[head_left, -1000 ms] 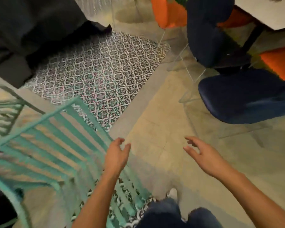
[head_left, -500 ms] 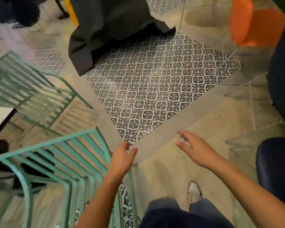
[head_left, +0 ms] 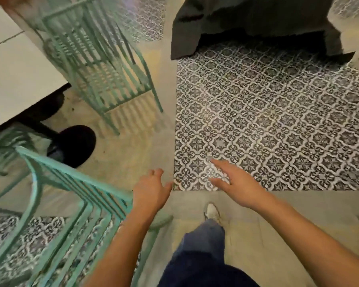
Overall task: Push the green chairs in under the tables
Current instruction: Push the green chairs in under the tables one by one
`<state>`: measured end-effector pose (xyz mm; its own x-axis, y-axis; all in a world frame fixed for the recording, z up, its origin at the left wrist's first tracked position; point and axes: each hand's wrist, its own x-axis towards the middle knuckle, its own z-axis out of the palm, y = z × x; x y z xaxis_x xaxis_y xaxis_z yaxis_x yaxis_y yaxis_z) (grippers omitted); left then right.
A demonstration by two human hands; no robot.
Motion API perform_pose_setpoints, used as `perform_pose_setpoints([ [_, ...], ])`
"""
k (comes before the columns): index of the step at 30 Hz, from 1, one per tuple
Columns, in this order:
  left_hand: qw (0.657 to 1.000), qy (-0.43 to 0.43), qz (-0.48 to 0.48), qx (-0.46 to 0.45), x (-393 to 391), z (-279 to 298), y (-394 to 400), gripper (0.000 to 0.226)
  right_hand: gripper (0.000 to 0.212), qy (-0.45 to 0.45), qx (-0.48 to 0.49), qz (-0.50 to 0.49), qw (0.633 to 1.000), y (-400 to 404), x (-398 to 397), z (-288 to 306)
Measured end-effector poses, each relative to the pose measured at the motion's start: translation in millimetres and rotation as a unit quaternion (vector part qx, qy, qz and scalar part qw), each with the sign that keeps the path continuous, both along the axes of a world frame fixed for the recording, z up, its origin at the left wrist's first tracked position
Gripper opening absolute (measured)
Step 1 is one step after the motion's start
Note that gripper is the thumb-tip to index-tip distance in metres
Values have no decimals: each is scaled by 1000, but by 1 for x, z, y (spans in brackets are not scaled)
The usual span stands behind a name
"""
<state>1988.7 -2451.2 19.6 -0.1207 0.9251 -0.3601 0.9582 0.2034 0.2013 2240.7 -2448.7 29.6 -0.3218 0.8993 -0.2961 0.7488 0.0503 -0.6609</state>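
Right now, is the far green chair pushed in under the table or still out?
Out. The far chair stands beside the table, its seat fully visible.

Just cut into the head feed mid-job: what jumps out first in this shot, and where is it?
Two green slatted chairs stand out: the near chair at lower left beside the left hand, and the far chair at upper left, by the white table. Both hands are open and hold nothing; the right hand reaches over the corner of the black-and-white patterned tile patch that fills the right side.
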Motion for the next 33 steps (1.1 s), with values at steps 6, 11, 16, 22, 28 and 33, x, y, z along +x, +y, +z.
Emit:
perform_pose_setpoints([
  [6,987,19,151,-51,-45,15,83,53,62,-15,30,162,986,158,-39,30],
  [11,958,66,272,-64,-87,34,119,51,61,15,24,288,957,268,-112,34],
  [16,890,95,443,-52,-119,33,138,55,62,27,41,462,886,357,-203,22],
  [22,789,78,607,-45,-133,46,129,46,60,25,63,619,782,405,-316,41],
  [28,688,81,718,-64,-152,32,113,55,56,45,64,741,667,383,-435,35],
  [33,635,57,767,-70,-179,-4,105,61,55,47,82,816,570,345,-522,10],
])
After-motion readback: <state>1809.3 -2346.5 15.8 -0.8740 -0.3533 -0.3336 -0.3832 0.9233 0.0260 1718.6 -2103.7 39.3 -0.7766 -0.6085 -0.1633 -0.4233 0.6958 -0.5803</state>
